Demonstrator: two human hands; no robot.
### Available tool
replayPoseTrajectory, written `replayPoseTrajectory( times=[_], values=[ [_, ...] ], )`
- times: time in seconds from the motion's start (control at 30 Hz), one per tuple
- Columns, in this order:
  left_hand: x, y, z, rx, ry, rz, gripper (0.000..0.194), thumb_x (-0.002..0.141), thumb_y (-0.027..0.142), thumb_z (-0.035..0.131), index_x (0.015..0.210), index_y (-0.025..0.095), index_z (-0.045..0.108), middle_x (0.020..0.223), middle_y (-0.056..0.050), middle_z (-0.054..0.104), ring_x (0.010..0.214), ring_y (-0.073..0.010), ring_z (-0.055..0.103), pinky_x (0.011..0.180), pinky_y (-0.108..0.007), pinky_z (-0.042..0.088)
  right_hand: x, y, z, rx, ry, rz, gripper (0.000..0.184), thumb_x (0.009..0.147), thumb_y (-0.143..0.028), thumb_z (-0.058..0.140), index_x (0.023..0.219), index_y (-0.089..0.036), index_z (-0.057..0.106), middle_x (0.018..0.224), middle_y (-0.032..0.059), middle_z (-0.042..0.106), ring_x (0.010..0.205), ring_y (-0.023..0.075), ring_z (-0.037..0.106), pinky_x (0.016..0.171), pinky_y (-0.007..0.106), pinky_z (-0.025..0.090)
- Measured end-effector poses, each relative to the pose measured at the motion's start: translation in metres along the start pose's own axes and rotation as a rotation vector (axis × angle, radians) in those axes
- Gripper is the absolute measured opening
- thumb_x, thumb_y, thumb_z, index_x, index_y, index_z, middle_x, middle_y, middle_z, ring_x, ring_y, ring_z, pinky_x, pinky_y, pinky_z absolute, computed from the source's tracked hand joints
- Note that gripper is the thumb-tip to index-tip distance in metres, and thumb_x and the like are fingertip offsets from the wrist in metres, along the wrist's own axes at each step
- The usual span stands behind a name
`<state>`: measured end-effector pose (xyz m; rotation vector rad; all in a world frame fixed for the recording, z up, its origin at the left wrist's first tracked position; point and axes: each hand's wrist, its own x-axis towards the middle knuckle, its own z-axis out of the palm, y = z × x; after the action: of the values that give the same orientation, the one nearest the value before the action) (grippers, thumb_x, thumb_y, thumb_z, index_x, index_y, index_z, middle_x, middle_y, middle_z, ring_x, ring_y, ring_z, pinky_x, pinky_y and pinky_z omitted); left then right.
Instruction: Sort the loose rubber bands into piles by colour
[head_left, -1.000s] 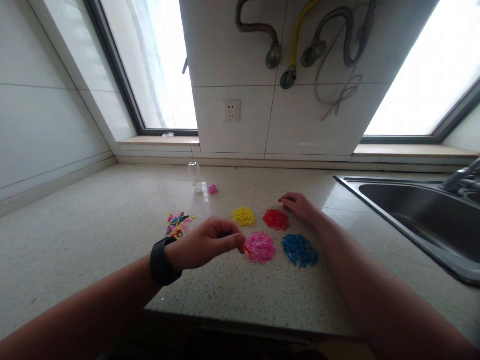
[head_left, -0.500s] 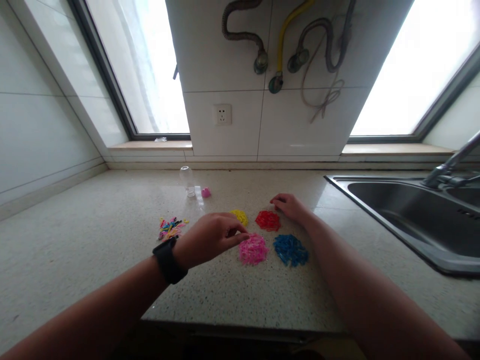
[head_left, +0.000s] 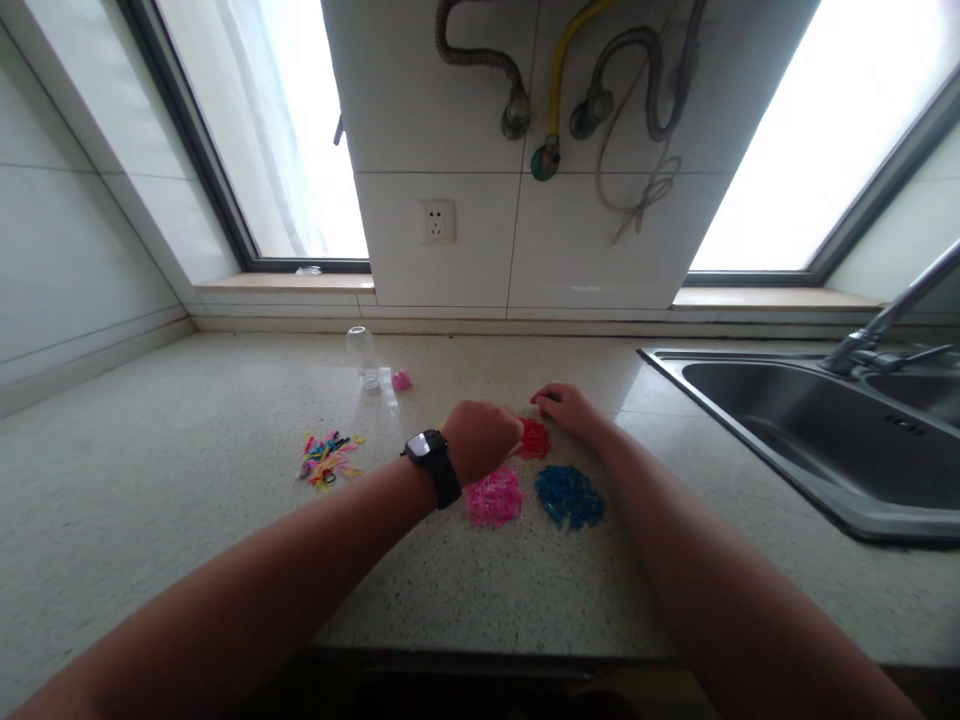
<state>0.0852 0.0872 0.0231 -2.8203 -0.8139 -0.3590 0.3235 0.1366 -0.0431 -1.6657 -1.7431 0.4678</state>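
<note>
My left hand [head_left: 484,436], a black watch on its wrist, is closed with its fingertips at the left edge of a pile of red rubber bands [head_left: 535,440]. What those fingers hold, if anything, is hidden. Just beyond the red pile on its right, my right hand [head_left: 568,408] rests on the counter with curled fingers pressed together; nothing nameable shows in them. Nearer to me lie a pile of pink rubber bands [head_left: 495,497] and a pile of blue rubber bands [head_left: 570,496]. Nearly all of the yellow pile is covered by my left hand.
A loose heap of mixed-colour bands [head_left: 328,459] lies to the left on the speckled counter [head_left: 202,480]. Behind it are a clear bottle [head_left: 363,358] and a pink cap [head_left: 401,380]. A steel sink [head_left: 780,420] with a tap [head_left: 885,320] is at the right.
My left hand has moved right and away from me, from above the pink pile to the red one, and closed. My right hand stays beside the red pile. The view has shifted slightly.
</note>
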Motion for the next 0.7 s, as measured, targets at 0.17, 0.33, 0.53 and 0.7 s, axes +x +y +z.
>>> replayPoseTrajectory(
  times=[0.17,0.33,0.53,0.7],
  values=[
    [-0.003,0.003,-0.003,-0.007,-0.018,0.023,0.034,0.091,0.044,0.063,0.082,0.012,0.07,0.081,-0.012,0.069,0.071,-0.0228,0.066,0.057,-0.029,0.042,0.001,0.004,0.002,0.001,-0.001,-0.005,0.025,0.083,-0.035,0.057,0.088,-0.02,0.076,0.07,0.0025,0.071,0.064,0.0156,0.061,0.06,0.025,0.042],
    [-0.031,0.016,-0.021,-0.094,-0.028,0.035,0.035,0.092,0.048,0.061,0.081,0.016,0.07,0.079,-0.007,0.069,0.069,-0.0183,0.064,0.056,-0.027,0.037,0.002,0.007,0.004,0.01,0.014,-0.008,0.026,0.084,-0.036,0.057,0.091,-0.019,0.076,0.07,0.0021,0.071,0.061,0.0147,0.06,0.057,0.025,0.041],
    [-0.093,0.057,-0.027,-0.396,-0.124,0.072,0.029,0.096,0.043,0.051,0.084,0.021,0.067,0.077,-0.003,0.068,0.07,-0.0176,0.063,0.058,-0.029,0.037,0.001,0.006,0.002,0.0,-0.009,-0.003,0.025,0.084,-0.034,0.056,0.092,-0.02,0.075,0.072,0.0025,0.072,0.064,0.015,0.062,0.061,0.025,0.042],
    [-0.124,0.079,-0.005,-0.502,-0.136,0.199,0.024,0.083,0.042,0.068,0.096,0.024,0.06,0.082,0.002,0.07,0.07,-0.0167,0.064,0.054,-0.028,0.037,-0.001,0.001,-0.001,-0.005,-0.017,0.012,0.025,0.084,-0.034,0.056,0.091,-0.019,0.075,0.072,0.0035,0.072,0.065,0.0154,0.062,0.063,0.026,0.043]
  ],
)
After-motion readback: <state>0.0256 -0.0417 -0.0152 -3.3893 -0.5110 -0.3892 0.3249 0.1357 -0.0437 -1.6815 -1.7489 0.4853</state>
